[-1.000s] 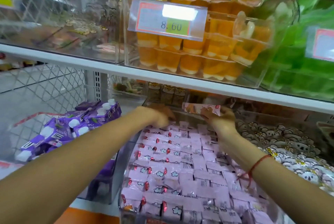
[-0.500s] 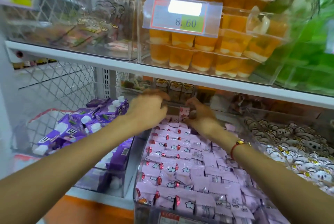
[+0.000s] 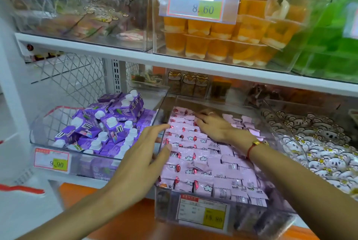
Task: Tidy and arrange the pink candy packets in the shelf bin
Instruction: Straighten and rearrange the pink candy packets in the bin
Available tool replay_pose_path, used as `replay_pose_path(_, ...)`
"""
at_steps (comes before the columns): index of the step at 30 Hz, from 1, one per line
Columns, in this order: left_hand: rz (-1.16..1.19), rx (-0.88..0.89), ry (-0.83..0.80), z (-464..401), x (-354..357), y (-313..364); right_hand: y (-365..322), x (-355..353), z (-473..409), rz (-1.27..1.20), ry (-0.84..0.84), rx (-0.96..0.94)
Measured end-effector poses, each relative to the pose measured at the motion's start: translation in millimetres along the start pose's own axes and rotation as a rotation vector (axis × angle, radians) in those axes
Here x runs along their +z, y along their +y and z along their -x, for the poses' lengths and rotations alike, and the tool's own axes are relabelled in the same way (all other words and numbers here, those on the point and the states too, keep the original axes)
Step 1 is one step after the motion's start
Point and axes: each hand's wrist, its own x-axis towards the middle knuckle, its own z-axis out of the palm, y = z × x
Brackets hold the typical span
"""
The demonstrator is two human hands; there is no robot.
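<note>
Several pink candy packets [image 3: 203,160] fill a clear plastic bin [image 3: 164,203] on the lower shelf, laid in rough rows. My left hand [image 3: 141,154] hovers with spread fingers at the bin's left wall, its thumb by the packets at the left edge. My right hand [image 3: 215,127] lies flat on the packets near the back of the bin, fingers pointing left. A red cord bracelet [image 3: 253,145] circles my right wrist. Neither hand holds a packet.
A clear bin of purple drink cartons [image 3: 108,123] stands to the left. A bin of white cartoon-face packets [image 3: 317,146] is on the right. The shelf board above [image 3: 174,61] carries orange jelly cups [image 3: 222,44] and a price tag [image 3: 199,1], limiting headroom.
Both hands have come forward from the back of the bin. The left hand moved out to the left wall and opened; the right hand flattened onto the packets. The camera view shifted right.
</note>
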Motion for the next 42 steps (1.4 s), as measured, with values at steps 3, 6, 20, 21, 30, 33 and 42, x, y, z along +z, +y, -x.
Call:
replay_pose_path(3, -0.062, -0.009, 0.011, 0, -1, 0, -5, -7, 5, 0.03, -0.083, 0.04)
replay_pose_path(6, -0.251, 0.093, 0.062, 1, -5, 9, -12, -25, 23, 0.045, -0.066, 0.02)
replay_pose_path(20, -0.476, 0.418, -0.296, 12, 8, 47, -41, -11, 201, -0.021, 0.238, -0.189)
replay_pose_path(21, -0.49, 0.419, -0.316, 10, 7, 48, -39, -10, 200, -0.074, 0.245, -0.185)
replay_pose_path(30, -0.45, 0.255, -0.376, 5, 6, 51, -33, -15, 188, -0.447, 0.202, -0.13)
replay_pose_path(33, -0.41, 0.238, -0.375, 6, 6, 51, -43, -12, 190, -0.107, 0.291, -0.228)
replay_pose_path(42, -0.279, 0.224, -0.281, 14, 6, 52, -53, -50, 199, -0.562, 1.023, -0.185)
